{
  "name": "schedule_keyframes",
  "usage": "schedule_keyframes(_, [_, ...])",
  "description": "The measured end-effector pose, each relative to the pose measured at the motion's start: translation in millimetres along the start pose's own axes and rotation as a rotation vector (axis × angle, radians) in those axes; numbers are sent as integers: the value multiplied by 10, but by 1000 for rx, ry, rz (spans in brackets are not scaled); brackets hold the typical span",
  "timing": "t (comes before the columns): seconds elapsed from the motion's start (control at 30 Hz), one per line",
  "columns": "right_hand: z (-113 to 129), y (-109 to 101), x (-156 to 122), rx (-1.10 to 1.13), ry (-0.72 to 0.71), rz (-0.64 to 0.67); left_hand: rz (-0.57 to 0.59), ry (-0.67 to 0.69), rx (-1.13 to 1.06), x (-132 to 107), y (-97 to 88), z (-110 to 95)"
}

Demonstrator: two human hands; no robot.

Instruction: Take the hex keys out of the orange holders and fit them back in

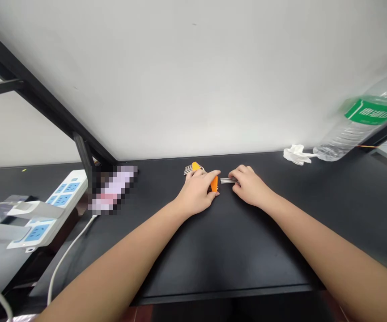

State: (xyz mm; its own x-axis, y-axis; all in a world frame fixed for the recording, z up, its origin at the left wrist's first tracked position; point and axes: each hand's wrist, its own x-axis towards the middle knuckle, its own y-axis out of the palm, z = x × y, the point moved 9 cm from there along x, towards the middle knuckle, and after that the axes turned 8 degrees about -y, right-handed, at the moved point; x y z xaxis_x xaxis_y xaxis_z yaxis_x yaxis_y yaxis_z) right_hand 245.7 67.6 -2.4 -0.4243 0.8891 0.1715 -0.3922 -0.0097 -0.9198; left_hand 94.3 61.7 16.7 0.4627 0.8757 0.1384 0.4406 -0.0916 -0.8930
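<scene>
Left grip (198,191) pinches an orange piece (215,183), right grip (248,184) metal rods (227,180), on a black desk (236,250) against a white wall (196,89).

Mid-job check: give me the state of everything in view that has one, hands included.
Left hand: closed on the orange piece
Right hand: pinching the metal rods
Orange piece: held, partly covered
Metal rods: held, side by side
Yellow piece: metal tines exposed, partly hidden by left hand
Power strip: two adapters plugged in
Tissue: crumpled
Bottle: labelled, neck out of frame
</scene>
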Motion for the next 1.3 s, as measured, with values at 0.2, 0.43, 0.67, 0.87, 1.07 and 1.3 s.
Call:
schedule_keyframes(0.2, [148,-143,-29,70,-89,-107,-22,24,-13,-16,-21,-32])
schedule_keyframes(0.43, [543,-178,-61,330,-317,-60,-22,62,-22,-29,-42,-107])
schedule_keyframes(0.67, [400,-133,-52,352,-122,-71,-18,83,8,-28,-31,-117])
schedule_keyframes(0.87, [65,-82,-118,448,224,20,-31,21,78,0,-39,-21])
schedule_keyframes(1.07, [-57,-91,-189,535,361,123,-7,-1,68,5,-37,3])
schedule_keyframes(1.3, [-164,-137,-204,383,372,186,-19,-32,46,20,-49,57])
